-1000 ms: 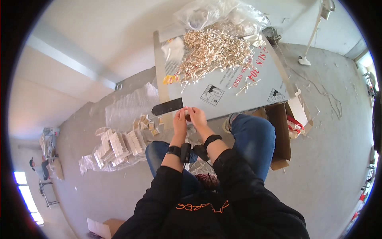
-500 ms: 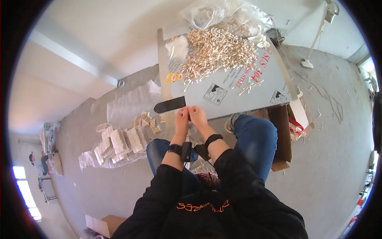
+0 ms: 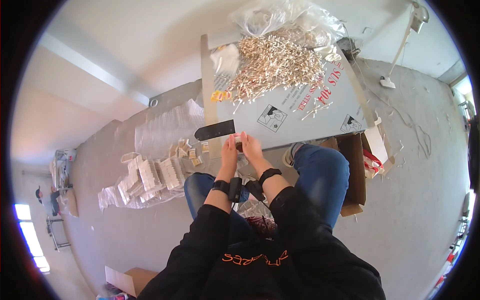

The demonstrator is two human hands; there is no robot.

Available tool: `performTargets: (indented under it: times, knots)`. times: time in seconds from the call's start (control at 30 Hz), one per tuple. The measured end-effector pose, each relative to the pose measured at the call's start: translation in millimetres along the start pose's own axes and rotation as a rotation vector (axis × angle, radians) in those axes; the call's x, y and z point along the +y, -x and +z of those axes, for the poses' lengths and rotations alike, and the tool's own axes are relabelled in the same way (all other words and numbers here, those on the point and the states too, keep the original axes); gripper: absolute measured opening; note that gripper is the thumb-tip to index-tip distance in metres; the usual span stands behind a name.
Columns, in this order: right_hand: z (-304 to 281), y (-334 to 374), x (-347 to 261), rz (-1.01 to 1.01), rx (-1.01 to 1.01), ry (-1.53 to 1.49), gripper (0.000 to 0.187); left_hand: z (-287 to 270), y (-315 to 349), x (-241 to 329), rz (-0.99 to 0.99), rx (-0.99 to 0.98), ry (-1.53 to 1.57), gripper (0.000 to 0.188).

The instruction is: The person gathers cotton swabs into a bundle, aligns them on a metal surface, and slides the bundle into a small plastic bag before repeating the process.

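Observation:
At the near edge of the table, my left hand (image 3: 230,150) and my right hand (image 3: 249,145) are close together, fingers curled inward. Between them they hold a small item, whitish at the top and reddish brown below (image 3: 239,147); its kind is too small to make out. Just beyond my left hand lies a flat black strip (image 3: 215,130) with one pointed end. Farther back on the table is a large heap of cotton swabs (image 3: 280,62), with a few loose swabs (image 3: 317,107) to its right.
Clear plastic bags (image 3: 280,17) lie behind the heap. Small yellow packets (image 3: 221,95) sit on the table (image 3: 295,131). On the floor at left, stacked white packs (image 3: 150,175) rest on bubble wrap (image 3: 170,127), beside several small boxes (image 3: 189,152). An open carton (image 3: 354,175) stands right of my knee.
My hands have parted slightly, and the small white and brown item now shows between them. The view has shifted a little.

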State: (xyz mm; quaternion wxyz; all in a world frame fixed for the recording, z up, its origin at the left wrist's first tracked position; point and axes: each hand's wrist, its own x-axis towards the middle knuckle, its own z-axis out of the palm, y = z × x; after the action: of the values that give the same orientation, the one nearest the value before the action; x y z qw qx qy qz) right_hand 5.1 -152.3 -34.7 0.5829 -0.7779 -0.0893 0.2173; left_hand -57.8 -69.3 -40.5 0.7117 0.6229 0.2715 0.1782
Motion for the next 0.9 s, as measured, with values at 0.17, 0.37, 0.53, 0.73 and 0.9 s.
performTargets:
  times: [0.17, 0.37, 0.53, 0.73, 0.9]
  knots:
    - [6, 6, -12, -0.144, 0.110, 0.084, 0.052, -11, 0, 9, 0.005, -0.034, -0.003, 0.030]
    - [-14, -1, -80, -0.001, -0.137, -0.217, 0.039, -17, 12, 75, 0.144, -0.099, -0.028, 0.027]
    - [-58, 41, -180, -0.180, -0.322, -0.268, 0.020, -12, 34, 158, 0.167, -0.067, 0.209, 0.025]
    - [-90, 73, -243, -0.284, -0.431, -0.252, 0.008, -12, 75, 219, 0.244, -0.161, 0.352, 0.026]
    - [-103, 72, -246, -0.338, -0.498, -0.137, 0.005, -5, 89, 224, 0.240, -0.180, 0.355, 0.026]
